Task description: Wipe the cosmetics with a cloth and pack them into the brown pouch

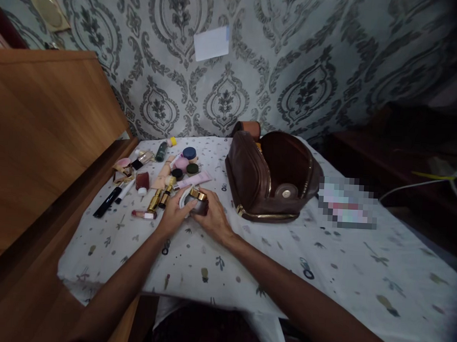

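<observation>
Both hands meet in front of a spread of cosmetics. My left hand (172, 214) is closed, its thumb on the side of a dark cosmetic jar (200, 206) with a gold rim. Wrapped round the jar's right side and underneath are the fingers of my right hand (216, 220). A pale, whitish piece (185, 195) shows between the left fingers and the jar; its kind is unclear. Just beyond the hands lie a pink tube (198, 179) and gold-capped bottles (165, 196). A lip gloss tube (144, 214) lies left of my left hand.
An open brown leather bag (247, 167) stands right of the hands, with an orange-brown cylindrical item (251, 129) behind it. Further right lies a blurred-out flat item (345, 202). A wooden panel (42, 130) borders the left; the patterned wall (225, 94) rises behind.
</observation>
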Demonstrator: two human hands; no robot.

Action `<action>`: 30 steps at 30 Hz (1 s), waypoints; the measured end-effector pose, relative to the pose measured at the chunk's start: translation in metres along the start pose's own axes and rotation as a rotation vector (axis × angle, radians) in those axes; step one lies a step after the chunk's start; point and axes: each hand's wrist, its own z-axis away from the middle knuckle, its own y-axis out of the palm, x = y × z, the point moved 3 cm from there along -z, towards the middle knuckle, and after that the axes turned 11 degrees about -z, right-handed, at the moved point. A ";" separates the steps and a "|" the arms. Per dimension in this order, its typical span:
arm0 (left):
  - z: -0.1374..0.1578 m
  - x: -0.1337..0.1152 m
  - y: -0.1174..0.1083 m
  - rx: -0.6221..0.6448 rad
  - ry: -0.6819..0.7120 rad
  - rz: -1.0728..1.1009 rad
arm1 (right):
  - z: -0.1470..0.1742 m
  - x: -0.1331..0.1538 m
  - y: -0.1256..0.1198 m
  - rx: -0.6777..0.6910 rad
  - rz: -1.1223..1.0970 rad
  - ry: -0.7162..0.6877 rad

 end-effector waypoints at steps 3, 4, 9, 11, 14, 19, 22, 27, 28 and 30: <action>0.001 0.002 0.001 -0.012 0.016 -0.035 | 0.000 0.000 0.000 -0.018 0.020 0.007; 0.001 0.002 0.001 -0.009 0.027 -0.047 | 0.000 0.000 0.000 -0.021 0.029 0.013; 0.002 -0.005 0.000 0.013 0.147 -0.185 | -0.002 0.001 -0.001 -0.027 0.019 0.070; 0.003 -0.010 0.000 0.037 0.195 -0.232 | -0.003 0.002 -0.001 -0.035 -0.002 0.103; 0.004 -0.014 0.000 0.060 0.204 -0.243 | -0.004 0.003 -0.002 -0.053 -0.028 0.132; 0.003 -0.012 0.000 0.015 0.156 -0.171 | -0.005 0.000 -0.001 -0.070 -0.154 0.178; 0.002 -0.008 0.000 0.000 0.087 -0.108 | -0.006 -0.001 0.001 -0.069 -0.255 0.189; 0.001 -0.002 0.000 0.005 0.021 -0.033 | -0.007 0.000 0.002 -0.062 -0.355 0.186; 0.001 -0.002 0.001 0.021 0.022 -0.015 | -0.007 0.000 0.002 -0.060 -0.364 0.189; 0.001 -0.002 0.002 0.069 0.011 0.024 | -0.006 -0.002 0.002 -0.061 -0.376 0.198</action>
